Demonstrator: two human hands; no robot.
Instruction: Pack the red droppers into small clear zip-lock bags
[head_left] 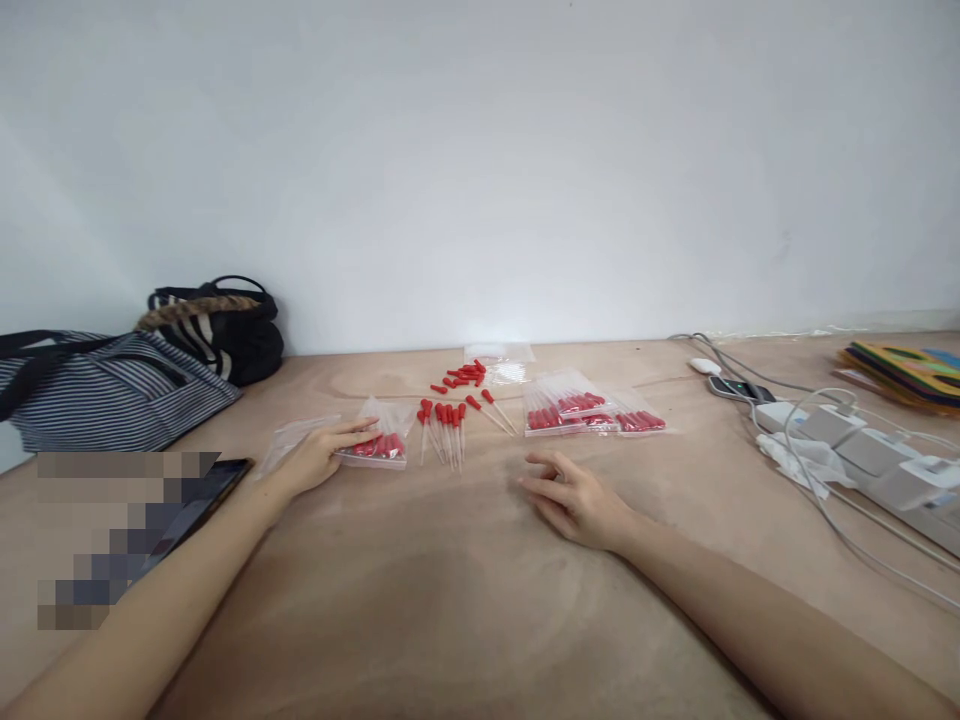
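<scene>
Both hands lie flat on the wooden desk (450, 600), neither grip closed on anything: the right hand (574, 500) rests palm down with fingers loosely spread and nothing under it, while the left hand (319, 455) stretches forward, open, its fingertips (367, 428) touching a small clear bag of red-capped droppers (379, 445). An empty clear bag (289, 435) lies partly under that left hand. Between the two hands, just beyond them, a row of loose droppers (444, 428) lies side by side, red bulbs away from the person, with two more droppers (491, 408) angled beside it. Right of these, several filled bags (589, 412) overlap in a short line. Farther back, loose red bulbs (461, 377) are scattered in front of a stack of empty clear bags (501, 362). At the left edge of the desk sits a dark tablet (202, 495), partly blurred, and behind it a striped bag (105, 390) and a black handbag (225, 330) against the white wall (480, 150). At the right, a white power strip (870, 455) with plugged-in chargers and trailing cables runs toward a phone (739, 388), with colourful sheets (904, 370) beyond.
</scene>
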